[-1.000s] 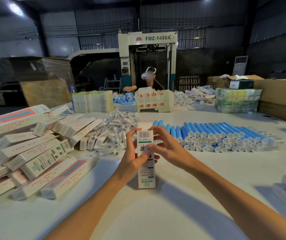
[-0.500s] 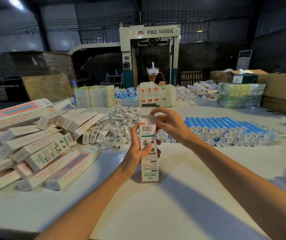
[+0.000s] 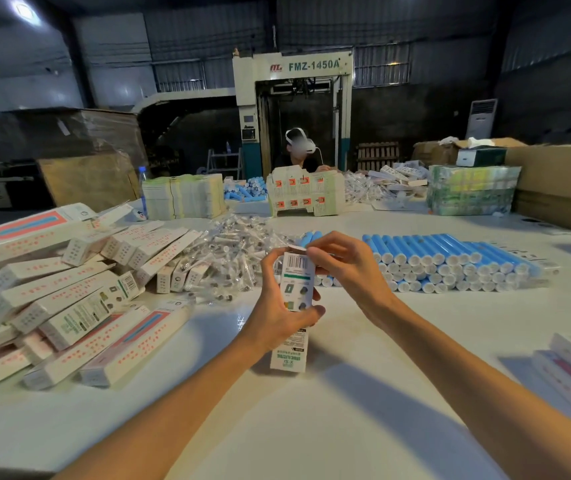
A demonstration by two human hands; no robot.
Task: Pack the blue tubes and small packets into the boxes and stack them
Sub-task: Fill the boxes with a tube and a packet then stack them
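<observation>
Just left of the blue tubes point(image 3: 450, 261), at their near edge, a white carton point(image 3: 297, 270) is held upright, foot on the table point(image 3: 311, 427).

Left hand point(image 3: 275, 315): fingers curled round the carton's middle.

Right hand point(image 3: 350, 271): fingertips point(image 3: 313, 253) pinched on the top flap. Contents cannot be seen.

Risk noted: if the flap is pressed askew, it may be creased or left untucked. A slack grip would let the carton tip toward the packets point(image 3: 239, 247) further left.

Against one second earlier: the right hand has been moved from the carton's side to its top. Carton position unchanged.
</observation>
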